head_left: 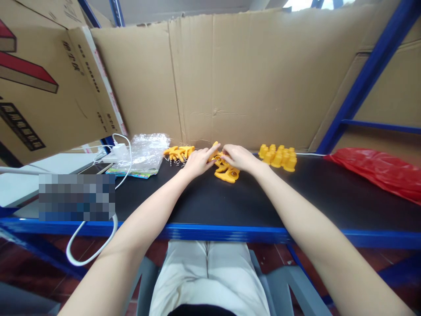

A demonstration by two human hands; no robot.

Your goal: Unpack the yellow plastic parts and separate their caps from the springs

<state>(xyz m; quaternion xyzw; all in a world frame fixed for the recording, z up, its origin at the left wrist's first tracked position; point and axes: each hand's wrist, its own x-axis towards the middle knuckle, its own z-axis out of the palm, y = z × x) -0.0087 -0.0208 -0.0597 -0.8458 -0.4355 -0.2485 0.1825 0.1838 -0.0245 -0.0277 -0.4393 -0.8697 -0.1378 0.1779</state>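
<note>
Both my hands meet at the back middle of the black tabletop (204,202). My left hand (198,161) pinches a small yellow plastic part (215,153) with its fingers closed. My right hand (237,158) closes on the same part from the other side. Just in front of the hands lies a small heap of yellow plastic pieces (226,174). To the left sits a pile of yellow pieces with metal springs (178,154). To the right stands a cluster of yellow caps (278,157).
A cardboard wall (246,79) backs the table. A clear plastic bag (146,153) and a white charger with cable (118,153) lie at the left. A red plastic bag (378,171) lies at the right. A blue metal frame (230,232) edges the table front.
</note>
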